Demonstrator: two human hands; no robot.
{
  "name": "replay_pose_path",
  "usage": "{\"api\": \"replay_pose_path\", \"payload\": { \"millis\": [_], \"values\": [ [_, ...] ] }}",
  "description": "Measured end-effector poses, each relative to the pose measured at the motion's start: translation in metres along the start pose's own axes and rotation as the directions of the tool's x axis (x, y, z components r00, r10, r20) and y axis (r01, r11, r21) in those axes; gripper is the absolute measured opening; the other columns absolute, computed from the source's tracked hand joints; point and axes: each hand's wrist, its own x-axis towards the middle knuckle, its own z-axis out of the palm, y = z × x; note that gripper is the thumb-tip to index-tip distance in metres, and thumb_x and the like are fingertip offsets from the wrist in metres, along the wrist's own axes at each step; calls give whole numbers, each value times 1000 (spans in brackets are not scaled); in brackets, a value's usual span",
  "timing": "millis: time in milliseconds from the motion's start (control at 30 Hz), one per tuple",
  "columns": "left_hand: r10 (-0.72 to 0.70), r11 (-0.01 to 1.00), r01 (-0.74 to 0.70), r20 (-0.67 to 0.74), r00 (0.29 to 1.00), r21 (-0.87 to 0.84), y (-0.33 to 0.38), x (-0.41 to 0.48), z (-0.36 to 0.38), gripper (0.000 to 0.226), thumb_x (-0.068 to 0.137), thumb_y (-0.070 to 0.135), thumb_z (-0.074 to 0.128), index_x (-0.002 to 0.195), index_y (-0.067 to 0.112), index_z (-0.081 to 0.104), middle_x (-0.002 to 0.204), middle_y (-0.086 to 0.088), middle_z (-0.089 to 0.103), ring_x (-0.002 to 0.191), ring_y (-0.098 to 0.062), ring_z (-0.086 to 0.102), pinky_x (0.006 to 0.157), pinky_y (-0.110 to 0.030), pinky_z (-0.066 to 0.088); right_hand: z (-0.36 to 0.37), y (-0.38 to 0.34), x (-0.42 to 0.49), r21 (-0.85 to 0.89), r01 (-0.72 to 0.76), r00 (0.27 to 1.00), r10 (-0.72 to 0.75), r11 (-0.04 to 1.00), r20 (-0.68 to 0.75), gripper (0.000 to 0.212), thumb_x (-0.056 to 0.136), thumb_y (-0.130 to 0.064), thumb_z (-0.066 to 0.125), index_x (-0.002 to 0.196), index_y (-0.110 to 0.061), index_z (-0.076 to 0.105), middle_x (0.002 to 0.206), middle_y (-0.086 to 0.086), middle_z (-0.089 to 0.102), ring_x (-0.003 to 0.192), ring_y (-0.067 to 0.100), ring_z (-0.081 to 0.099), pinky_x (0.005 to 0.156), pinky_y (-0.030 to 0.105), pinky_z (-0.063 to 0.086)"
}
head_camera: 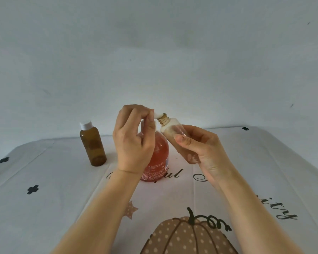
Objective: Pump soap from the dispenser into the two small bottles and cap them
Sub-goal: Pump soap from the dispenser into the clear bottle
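My right hand (200,149) grips a small clear bottle (174,131), tilted so its uncapped threaded neck points up and left. My left hand (134,136) pinches a small white piece (158,115), right against that neck; I cannot tell whether it is the bottle's cap or the pump's nozzle. Behind my left hand stands the soap dispenser (159,158), full of orange-pink liquid; its pump head is mostly hidden. A small amber bottle (93,145) with a white cap stands upright to the left, untouched.
Everything stands on a table under a white cloth (44,208) printed with black clovers, script lettering and a dotted pumpkin. A plain pale wall rises just behind the table's far edge.
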Motion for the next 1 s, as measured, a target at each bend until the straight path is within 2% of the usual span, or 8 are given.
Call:
{"api": "replay_pose_path", "payload": {
  "millis": [100,200,367,433,567,733,833,1000],
  "values": [
    [-2,1000,2,21,1000,9,0,0,-2,18,94,10,52,89,-2,65,94,1,56,87,-18,58,77,-18,44,2,-2,-1,-20,15,1000,-15,1000,7,39,63,-40,79,99,-26,78,83,5,71,78,12,62,69,28,43],
    [5,1000,-5,48,999,12,4,2,-3,16,95,8,52,97,-1,65,101,1,56,96,-12,57,85,-15,43,4,-6,-1,-27,56,998,-56,998,7,36,64,-37,86,98,-27,78,75,6,59,66,15,49,54,21,38],
    [-163,983,168,68,984,-72,10,24,-11,25,97,23,54,81,8,67,83,3,64,81,-2,59,73,-11,42,11,-10,-6,-48,139,990,-139,989,-6,47,65,-31,81,109,-18,73,71,-9,67,52,13,44,46,23,36],
    [-178,980,183,66,982,-74,9,26,-10,21,95,22,59,78,12,66,79,3,65,78,-2,60,72,-11,43,12,-8,-6,-79,162,986,-166,984,-35,49,64,-34,81,110,-19,72,76,-13,71,54,6,53,49,19,42],
    [-51,998,52,50,997,-24,6,18,-7,9,91,5,63,83,3,68,84,4,62,81,8,54,73,-6,39,12,-6,-5,-145,190,977,-201,971,-70,47,61,-41,79,106,-28,72,89,-17,75,74,-1,67,61,14,49],
    [-24,997,26,32,999,-71,1,13,-3,9,89,0,61,81,0,65,81,-1,60,77,2,53,72,-8,40,15,-1,-5,-192,185,971,-210,964,-115,49,64,-40,83,111,-26,72,97,-14,75,86,4,70,70,24,53],
    [-35,998,36,31,999,-60,-2,6,-2,11,89,0,61,79,-1,64,77,-8,60,73,-7,54,70,-9,39,16,4,-5,-238,169,968,-206,956,-143,41,70,-31,87,108,-32,72,98,-16,75,90,9,70,75,34,56],
    [-36,998,38,36,999,-52,-1,7,-3,11,89,-1,61,79,-1,64,77,-6,60,73,-8,54,69,-10,40,18,6,-5,-282,219,948,-272,934,-167,41,71,-30,87,109,-33,70,101,-14,73,93,2,68,80,26,57]
  ]
}}
